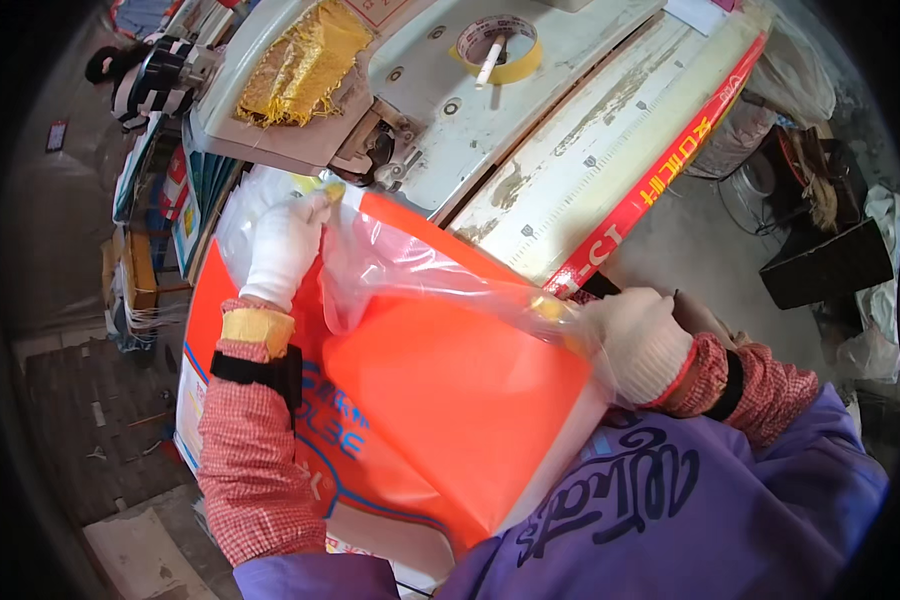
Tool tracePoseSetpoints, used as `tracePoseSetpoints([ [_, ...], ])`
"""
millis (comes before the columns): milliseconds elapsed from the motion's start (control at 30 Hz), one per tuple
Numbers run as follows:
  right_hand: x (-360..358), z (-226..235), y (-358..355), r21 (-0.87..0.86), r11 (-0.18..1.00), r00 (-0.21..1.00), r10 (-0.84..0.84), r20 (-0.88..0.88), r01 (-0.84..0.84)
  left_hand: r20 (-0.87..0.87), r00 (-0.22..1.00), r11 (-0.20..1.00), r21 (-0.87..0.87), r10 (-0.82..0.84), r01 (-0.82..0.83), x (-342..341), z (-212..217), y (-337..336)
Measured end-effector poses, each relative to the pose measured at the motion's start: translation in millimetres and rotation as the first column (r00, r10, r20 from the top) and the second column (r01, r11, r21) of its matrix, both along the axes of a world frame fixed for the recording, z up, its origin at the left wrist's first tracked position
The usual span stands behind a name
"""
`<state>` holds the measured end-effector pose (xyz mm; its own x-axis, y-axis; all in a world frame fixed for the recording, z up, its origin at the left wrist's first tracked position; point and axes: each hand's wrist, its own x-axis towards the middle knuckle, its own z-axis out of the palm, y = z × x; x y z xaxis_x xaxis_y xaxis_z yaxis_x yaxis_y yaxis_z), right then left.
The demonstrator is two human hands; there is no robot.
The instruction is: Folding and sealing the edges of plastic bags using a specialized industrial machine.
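two gloved hands stretch the mouth of an orange sack (440, 400) with a clear plastic liner (410, 270) along a worn machine table (570, 150). the left hand (282, 245) pinches the sack's far corner just beside the sewing head (370, 150); the right hand (635, 340) clenches the near corner. to do it well, i judge, keep the edge taut and level, fingers apart from the needle.

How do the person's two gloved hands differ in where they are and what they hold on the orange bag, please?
The left hand reaches up to the bag's far end beside the sewing machine head; the right hand stays near the body at the table edge. The left hand pinches the clear plastic liner near the needle area; the right hand grips the liner's other end. Both wear white gloves and checked sleeves.
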<state>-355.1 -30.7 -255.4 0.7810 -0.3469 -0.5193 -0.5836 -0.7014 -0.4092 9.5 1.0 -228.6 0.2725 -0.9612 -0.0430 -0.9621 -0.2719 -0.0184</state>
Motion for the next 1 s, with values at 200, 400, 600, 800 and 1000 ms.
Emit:
tracePoseSetpoints([
  [200, -7, -3, 8, -0.118, 0.990, 0.994, 0.082, 0.076, -0.073, -0.023, 0.979, 0.976, -0.096, -0.200, 0.197, 34, -28, -11],
  [400, 112, -55, -11, 0.069, 0.964, 0.573, -0.209, 0.793, 0.256, 0.402, 0.912, 0.977, -0.146, -0.083, 0.153, 121, -7, -63],
  [600, 200, -39, -30, -0.496, 0.859, 0.725, 0.260, 0.638, 0.128, 0.431, 0.902, 0.952, -0.274, -0.004, 0.135, 125, 82, -66],
  [800, 200, 8, -90, -0.471, 0.723, 0.741, 0.644, 0.191, -0.506, 0.059, 0.969, 0.964, 0.133, -0.240, 0.230, -57, 103, -6],
  [1000, 226, -10, -128, -0.093, 0.824, 0.731, 0.543, 0.413, -0.559, 0.049, 0.558, 0.560, 0.053, -0.829, 0.827, -202, 95, -18],
])
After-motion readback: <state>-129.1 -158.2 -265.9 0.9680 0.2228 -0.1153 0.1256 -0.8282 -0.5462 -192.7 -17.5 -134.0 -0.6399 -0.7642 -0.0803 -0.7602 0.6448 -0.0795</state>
